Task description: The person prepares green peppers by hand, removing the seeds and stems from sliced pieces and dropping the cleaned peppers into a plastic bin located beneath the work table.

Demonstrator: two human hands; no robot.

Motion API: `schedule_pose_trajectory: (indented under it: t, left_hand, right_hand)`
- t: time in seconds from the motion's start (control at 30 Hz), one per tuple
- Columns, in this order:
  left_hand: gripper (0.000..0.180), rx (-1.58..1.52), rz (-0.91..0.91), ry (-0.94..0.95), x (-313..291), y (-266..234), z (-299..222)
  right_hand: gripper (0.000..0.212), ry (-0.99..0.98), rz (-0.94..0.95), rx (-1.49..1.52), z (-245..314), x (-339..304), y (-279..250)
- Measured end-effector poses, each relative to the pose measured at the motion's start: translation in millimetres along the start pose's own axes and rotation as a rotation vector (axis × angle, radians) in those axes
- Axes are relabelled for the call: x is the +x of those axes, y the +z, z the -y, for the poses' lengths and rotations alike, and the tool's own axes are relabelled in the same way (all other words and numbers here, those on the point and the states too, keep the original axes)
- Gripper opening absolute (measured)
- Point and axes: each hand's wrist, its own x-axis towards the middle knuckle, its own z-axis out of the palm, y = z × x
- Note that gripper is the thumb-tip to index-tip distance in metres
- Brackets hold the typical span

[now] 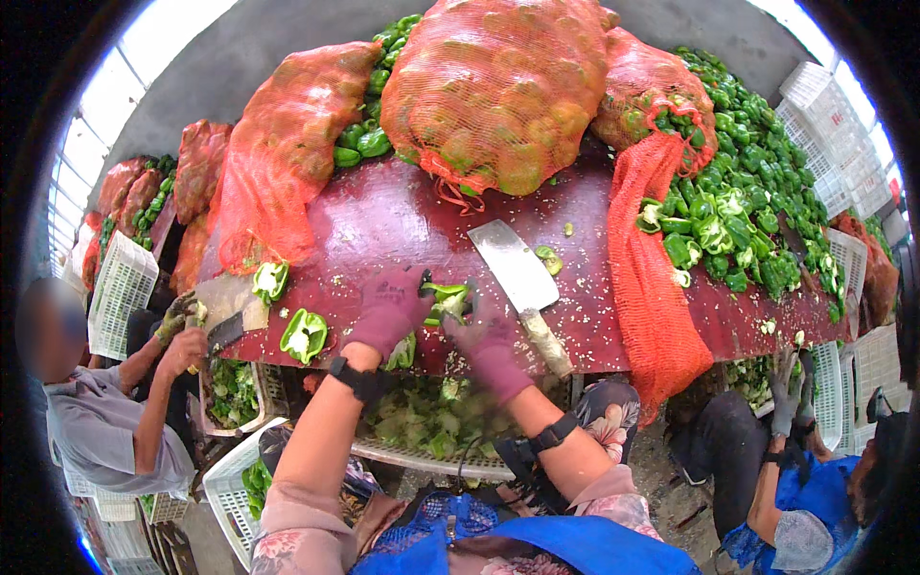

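Observation:
Between my two gloved hands, over the table's near edge, is an opened green bell pepper (447,303). My left hand (393,309), in a purple glove, is closed on its left side. The fingers of my right hand (487,343), in a matching glove and slightly blurred, grip it from the right. A cleaver (517,273) lies flat on the dark red table (369,225), its handle pointing toward me. Two cut pepper halves (304,335) (270,283) rest left of my left hand. Below my hands, pepper scraps fill a crate (431,452).
Full red mesh sacks (498,91) stand at the back. An emptied-looking mesh sack (656,268) hangs over the table edge, beside a large pepper heap (743,163). A person (125,412) with a knife (226,332) works at left; another person (805,489) sits at right.

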Motion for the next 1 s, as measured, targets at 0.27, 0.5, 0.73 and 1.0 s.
schedule_pose_trajectory:
  t: [0.27, 0.5, 0.73, 1.0]
  left_hand:
    - [0.032, -0.529, -0.187, -0.05, -56.7, -26.1, -26.1]
    - [0.028, -0.799, -0.136, -0.266, -84.9, -27.0, -22.6]
    - [0.038, -0.927, -0.074, -0.314, -106.7, -6.9, -18.8]
    - [0.039, -1.63, 0.028, -0.545, -117.4, -2.8, -5.8]
  right_hand:
    - [0.086, -0.265, -0.047, 0.046, 27.4, -11.6, -7.1]
    - [0.083, -0.208, 0.214, -0.113, 41.5, -29.4, -22.4]
    - [0.075, -0.271, 0.279, -0.146, 57.3, -37.9, -27.3]
    - [0.052, -0.364, 0.135, 0.227, 46.4, -27.7, -23.7]
